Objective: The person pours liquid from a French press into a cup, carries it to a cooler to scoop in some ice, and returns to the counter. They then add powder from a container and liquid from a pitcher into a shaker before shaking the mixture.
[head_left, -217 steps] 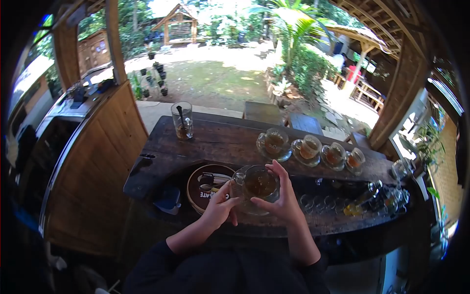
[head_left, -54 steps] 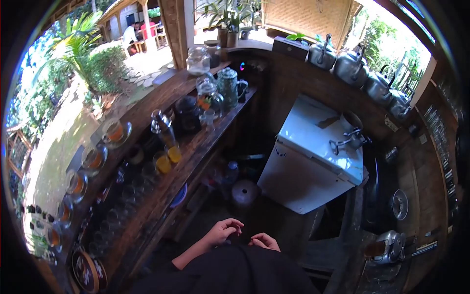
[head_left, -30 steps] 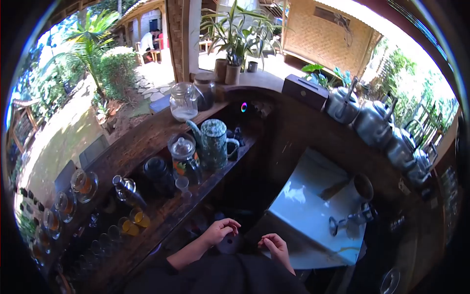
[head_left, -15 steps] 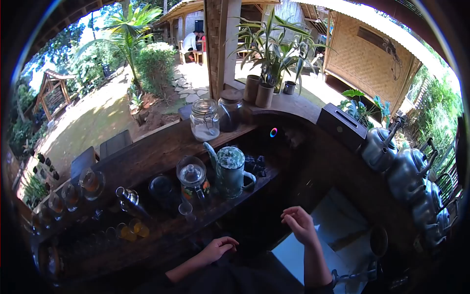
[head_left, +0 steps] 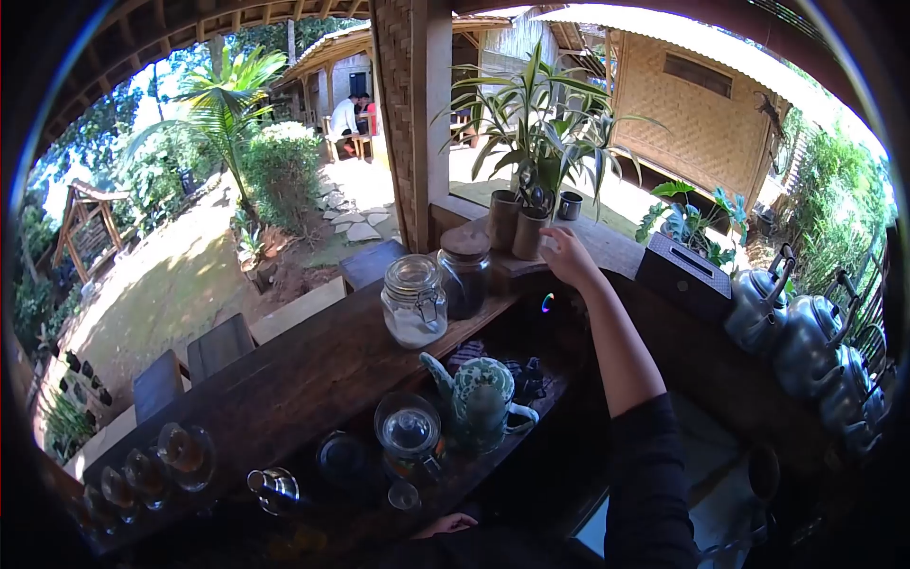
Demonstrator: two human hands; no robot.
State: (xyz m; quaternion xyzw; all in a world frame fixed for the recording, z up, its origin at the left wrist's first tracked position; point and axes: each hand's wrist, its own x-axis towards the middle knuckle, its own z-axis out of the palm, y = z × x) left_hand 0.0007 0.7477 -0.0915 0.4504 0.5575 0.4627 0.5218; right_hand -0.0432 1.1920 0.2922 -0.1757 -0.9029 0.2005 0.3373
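The right hand (head_left: 567,254) reaches out over the rough, dark wooden counter (head_left: 313,360), fingers loosely curled and holding nothing, just beside a tapered brown pot (head_left: 528,230) with long striped leaves. A second pot (head_left: 502,218) stands touching it; a dark lidded jar (head_left: 465,275) and a clear glass jar (head_left: 414,303) of white grains sit nearer. The left hand (head_left: 445,523) lies low — only its fingertips show, its pose unclear. A speckled green teapot (head_left: 483,403) stands below.
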